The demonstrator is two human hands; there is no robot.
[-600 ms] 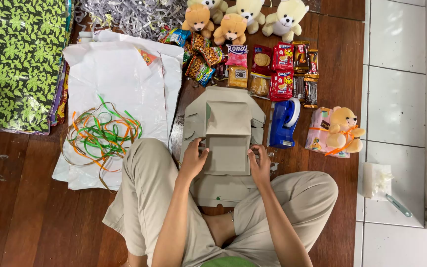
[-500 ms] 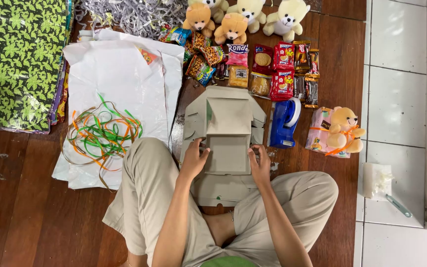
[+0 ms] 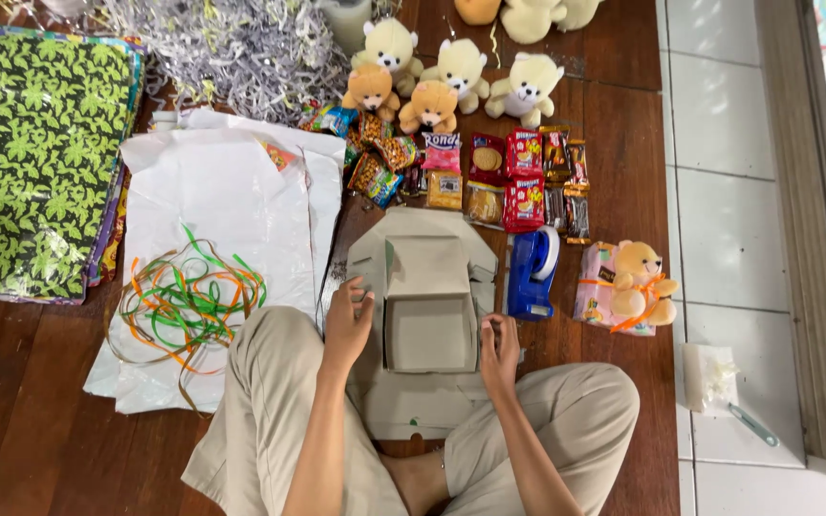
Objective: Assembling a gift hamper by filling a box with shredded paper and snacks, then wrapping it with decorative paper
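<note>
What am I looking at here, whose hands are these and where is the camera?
There is no machine: a person sitting cross-legged on a wooden floor wears a camera on the head, so the one picture looks straight down at their own arms. The left hand and the right hand press on the two sides of a grey cardboard box that lies partly folded in front of the knees. Around it lie a blue tape dispenser, snack packets, small teddy bears, white sheets with green and orange ribbon, and a green leaf-patterned paper stack.
</note>
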